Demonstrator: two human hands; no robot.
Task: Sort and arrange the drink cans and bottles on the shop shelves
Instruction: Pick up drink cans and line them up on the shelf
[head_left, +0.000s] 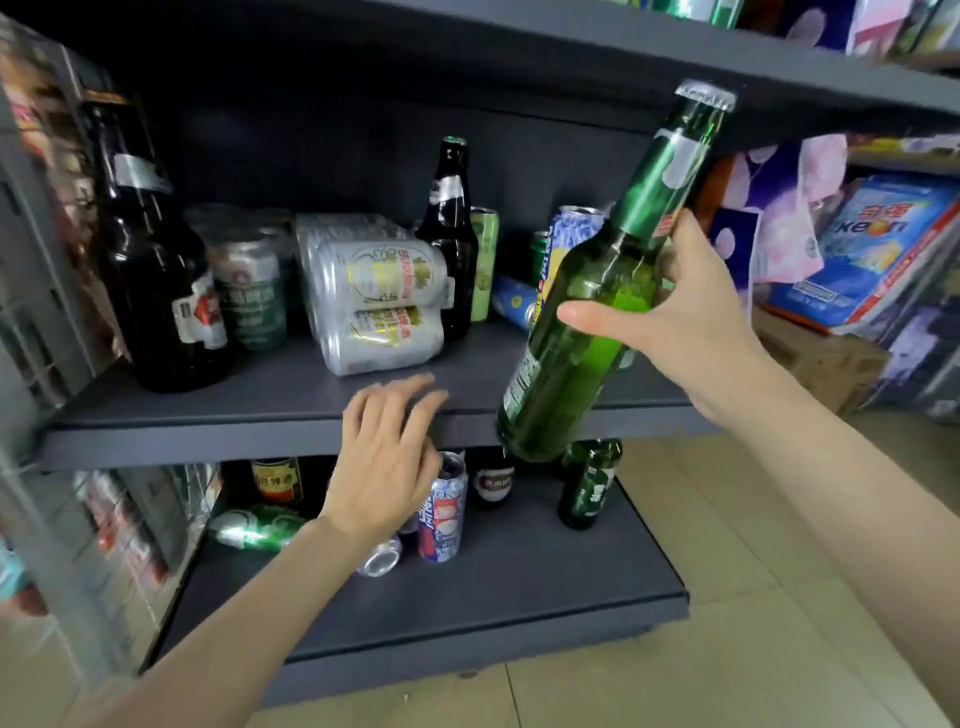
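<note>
My right hand (691, 317) grips a tall green glass bottle (576, 332) by its shoulder, tilted with the silver cap up to the right, in front of the middle shelf (260, 421). My left hand (387, 457) hovers with relaxed, spread fingers at that shelf's front edge, holding nothing. On the middle shelf stand a large dark bottle (156, 291), a green can (252, 296), a wrapped pack of silver cans (379, 296), a dark bottle (451, 234) and blue-yellow cans (571, 234). The lower shelf (493, 608) holds a blue-white can (442, 512) and a small green bottle (589, 486).
The upper shelf's edge (779, 78) lies just above the held bottle's cap. A green can (260, 530) and a silver can (382, 556) lie on their sides on the lower shelf. Packaged goods (872, 249) are stacked to the right. The tiled floor (753, 597) runs below.
</note>
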